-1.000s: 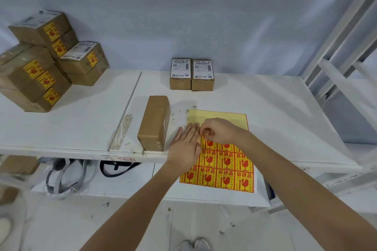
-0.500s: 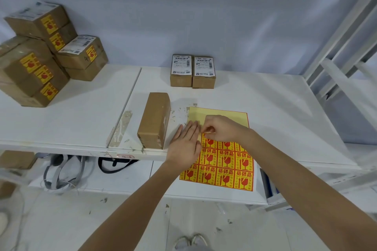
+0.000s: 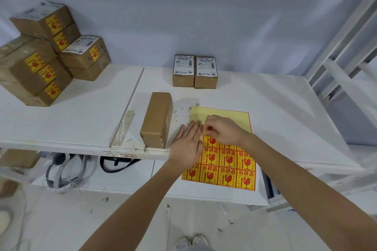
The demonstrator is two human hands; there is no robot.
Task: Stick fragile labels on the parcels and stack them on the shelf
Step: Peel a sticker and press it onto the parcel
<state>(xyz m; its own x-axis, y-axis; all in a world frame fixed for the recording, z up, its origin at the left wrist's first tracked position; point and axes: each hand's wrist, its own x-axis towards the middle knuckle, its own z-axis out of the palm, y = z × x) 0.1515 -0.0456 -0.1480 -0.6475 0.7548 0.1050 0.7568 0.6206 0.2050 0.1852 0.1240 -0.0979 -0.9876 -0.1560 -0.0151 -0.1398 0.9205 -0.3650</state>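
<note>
Labelled parcels [image 3: 36,63] were stacked upper left on the counter [image 3: 81,120]. Label sheet [image 3: 226,161] was pressed lower centre by flat left hand [image 3: 186,144], fingers together. Right hand [image 3: 223,129] fingers were pinched at a label edge. Unlabelled parcel [image 3: 156,119] was set just left of it.

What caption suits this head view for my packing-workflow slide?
Left hand steadies the yellow-and-red fragile label sheet while right hand picks at a label beside the plain brown cardboard parcel.
</note>
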